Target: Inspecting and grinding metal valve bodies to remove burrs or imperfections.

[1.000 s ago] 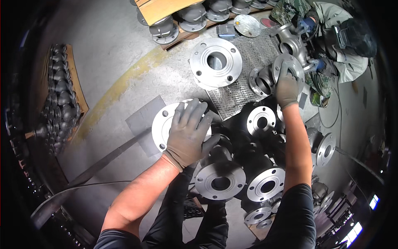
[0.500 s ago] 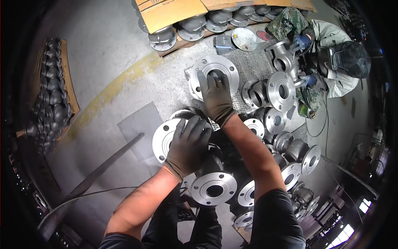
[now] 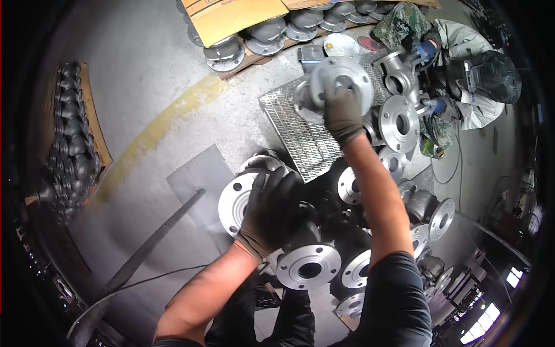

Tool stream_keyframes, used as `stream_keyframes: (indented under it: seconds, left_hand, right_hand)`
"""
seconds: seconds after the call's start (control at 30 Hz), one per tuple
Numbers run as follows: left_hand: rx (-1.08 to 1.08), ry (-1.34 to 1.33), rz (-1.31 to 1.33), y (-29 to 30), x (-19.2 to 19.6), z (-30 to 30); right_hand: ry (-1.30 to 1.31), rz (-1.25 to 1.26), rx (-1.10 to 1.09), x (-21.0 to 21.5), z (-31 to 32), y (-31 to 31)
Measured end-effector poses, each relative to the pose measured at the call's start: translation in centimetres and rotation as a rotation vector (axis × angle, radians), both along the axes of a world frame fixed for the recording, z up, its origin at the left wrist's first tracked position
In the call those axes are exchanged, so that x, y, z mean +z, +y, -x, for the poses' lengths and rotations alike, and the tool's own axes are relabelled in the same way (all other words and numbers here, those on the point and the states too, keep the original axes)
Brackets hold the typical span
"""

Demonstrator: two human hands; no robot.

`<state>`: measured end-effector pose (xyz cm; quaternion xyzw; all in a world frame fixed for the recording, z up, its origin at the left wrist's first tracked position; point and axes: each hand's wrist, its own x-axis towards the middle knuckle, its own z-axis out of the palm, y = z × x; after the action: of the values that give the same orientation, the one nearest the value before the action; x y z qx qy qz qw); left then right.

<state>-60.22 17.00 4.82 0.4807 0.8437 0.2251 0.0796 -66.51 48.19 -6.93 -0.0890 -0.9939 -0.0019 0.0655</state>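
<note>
My right hand (image 3: 345, 115), in a dark glove, reaches forward with its fingers hooked into the middle opening of a grey flanged valve body (image 3: 359, 74). That valve body is over a metal mesh platform (image 3: 304, 149) and is slightly blurred. Nearer to me, my left hand (image 3: 270, 203), also gloved, curls over the flange of another valve body (image 3: 230, 209); its fingertips are partly hidden at the bore. More flanged valve bodies (image 3: 309, 267) crowd below and right of my hands, their round flanges facing up or toward me.
At the right, a co-worker (image 3: 471, 87) in a dark head covering and blue gloves handles a valve body (image 3: 399, 75). Valve bodies line a pallet under cardboard (image 3: 237, 23) at the back. Another loaded pallet (image 3: 95, 115) stands left. A post (image 3: 156, 237) rises from a floor plate.
My right hand has moved the valve body to the right across the mesh platform, uncovering more of the mesh. My left hand stays at its flange while the whole view shifts slightly.
</note>
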Motion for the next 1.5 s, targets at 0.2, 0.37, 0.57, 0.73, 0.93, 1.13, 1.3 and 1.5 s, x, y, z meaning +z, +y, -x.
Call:
stream_keyframes:
  seconds: [0.2, 0.37, 0.57, 0.73, 0.93, 1.13, 1.3, 1.5]
  left_hand:
    - [0.003, -0.036, -0.014, -0.3, 0.4, 0.5]
    - [0.008, -0.070, 0.036, 1.5, 0.6, -0.6]
    - [0.037, 0.056, 0.004, -1.1, -0.5, -0.6]
    - [0.023, 0.080, -0.040, -0.2, -0.6, -1.6]
    - [0.011, 0.179, -0.018, -0.4, -0.8, -1.5]
    - [0.016, 0.171, -0.042, -0.7, -0.4, -1.2]
    - [0.022, 0.087, -0.071, -0.4, -0.6, -1.3]
    - [0.048, 0.036, -0.033, -1.0, -0.2, -1.1]
  right_hand:
    - [-0.060, -0.117, -0.214, 0.9, 1.0, 3.2]
    - [0.133, -0.102, -0.214, 1.1, -1.2, 5.5]
    - [0.281, 0.575, -0.356, 13.4, -15.9, -0.5]
    - [0.184, 0.648, -0.583, 22.0, -36.1, -6.0]
    - [-0.266, 0.475, -0.536, 22.3, -43.2, -11.9]
    - [-0.561, 0.333, -0.266, 17.2, -38.7, -7.5]
    - [-0.680, 0.400, -0.012, 10.5, -40.4, -4.9]
    - [-0.765, 0.428, 0.239, 13.1, -30.9, -4.8]
